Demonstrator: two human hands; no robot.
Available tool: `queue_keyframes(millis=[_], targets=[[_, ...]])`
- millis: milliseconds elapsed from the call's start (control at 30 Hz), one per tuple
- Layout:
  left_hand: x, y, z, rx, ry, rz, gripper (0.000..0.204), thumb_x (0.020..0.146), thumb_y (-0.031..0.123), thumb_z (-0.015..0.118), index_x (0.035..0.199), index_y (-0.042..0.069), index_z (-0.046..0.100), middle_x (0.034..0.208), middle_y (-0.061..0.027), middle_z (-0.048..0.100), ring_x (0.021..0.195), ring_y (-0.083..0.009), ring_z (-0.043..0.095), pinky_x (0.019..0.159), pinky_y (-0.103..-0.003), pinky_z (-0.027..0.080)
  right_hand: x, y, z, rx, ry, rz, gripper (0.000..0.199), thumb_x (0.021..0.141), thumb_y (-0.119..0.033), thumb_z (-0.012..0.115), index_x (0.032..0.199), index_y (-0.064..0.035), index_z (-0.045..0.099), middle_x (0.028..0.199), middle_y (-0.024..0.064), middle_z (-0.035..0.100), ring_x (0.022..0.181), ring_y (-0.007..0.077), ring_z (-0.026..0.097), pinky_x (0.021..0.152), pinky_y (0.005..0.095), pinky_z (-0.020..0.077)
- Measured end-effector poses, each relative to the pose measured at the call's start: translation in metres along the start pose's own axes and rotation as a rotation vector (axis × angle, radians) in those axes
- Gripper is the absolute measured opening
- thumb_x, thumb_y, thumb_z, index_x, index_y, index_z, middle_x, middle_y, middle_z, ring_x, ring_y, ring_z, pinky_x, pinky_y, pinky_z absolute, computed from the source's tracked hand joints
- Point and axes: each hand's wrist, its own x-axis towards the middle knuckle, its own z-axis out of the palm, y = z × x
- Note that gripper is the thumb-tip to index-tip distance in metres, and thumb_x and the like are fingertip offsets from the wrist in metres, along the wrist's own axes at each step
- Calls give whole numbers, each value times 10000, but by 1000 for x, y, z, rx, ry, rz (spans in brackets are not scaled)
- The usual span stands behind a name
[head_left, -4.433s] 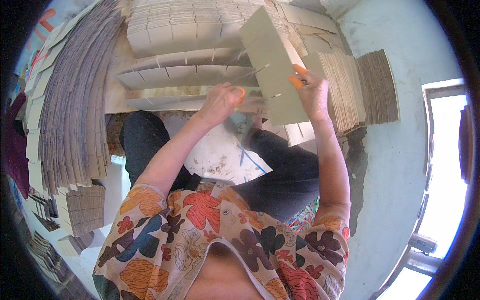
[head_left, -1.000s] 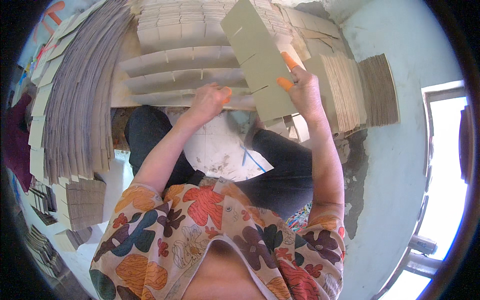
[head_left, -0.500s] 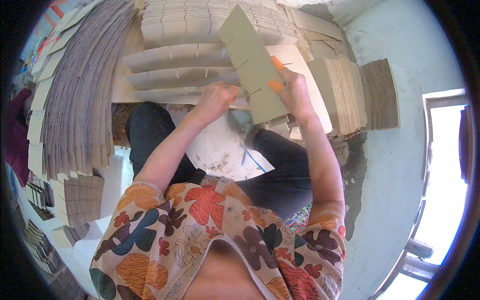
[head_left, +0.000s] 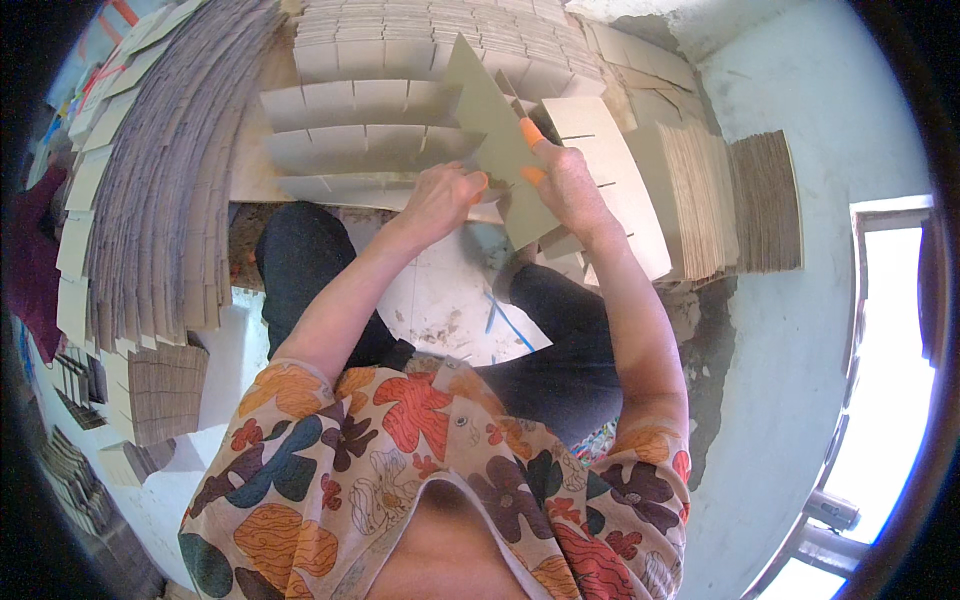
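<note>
My right hand (head_left: 572, 195), with orange coverings on its fingertips, grips a slotted cardboard strip (head_left: 497, 140) that stands on edge, slanting away from me. Its left face meets the right ends of three long slotted cardboard strips (head_left: 345, 150) standing in rows across the work surface. My left hand (head_left: 440, 203) is closed at the right end of the nearest row, close to the held strip; an orange covering shows on one finger. Pinched there is the end of that nearest cardboard strip (head_left: 330, 188). To the right of my right hand lies a flat pile of slotted cardboard strips (head_left: 605, 185).
A long fanned stack of cardboard pieces (head_left: 175, 180) runs along the left. Behind the rows sit stacked cardboard partitions (head_left: 440, 45). More upright cardboard stacks (head_left: 690, 200) stand at right against the pale blue wall (head_left: 800, 100). My legs (head_left: 305, 270) are folded below the work surface.
The strip in my right hand has shifted left and turned more edge-on, against the row ends. It uncovers more of the flat pile at right. My left hand has moved slightly right.
</note>
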Motion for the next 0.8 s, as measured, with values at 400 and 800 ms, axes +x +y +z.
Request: queue_keyframes(millis=[400, 800], targets=[[7, -5, 9, 52, -20, -75, 126, 718, 54, 670, 840, 64, 641, 708, -146, 586, 703, -334, 615, 596, -447, 490, 11, 22, 15, -68, 89, -185, 238, 745, -37, 654, 974, 7, 607, 840, 248, 627, 780, 427, 616, 681, 465, 501], [6, -5, 1, 14, -61, -68, 173, 729, 126, 713, 860, 46, 632, 777, -135, 622, 741, -310, 600, 648, -429, 483, -17, -16, 8, -318, -36, -17, 231, 825, -133, 609, 1050, -99, 651, 881, 158, 649, 805, 348, 636, 701, 442, 501]])
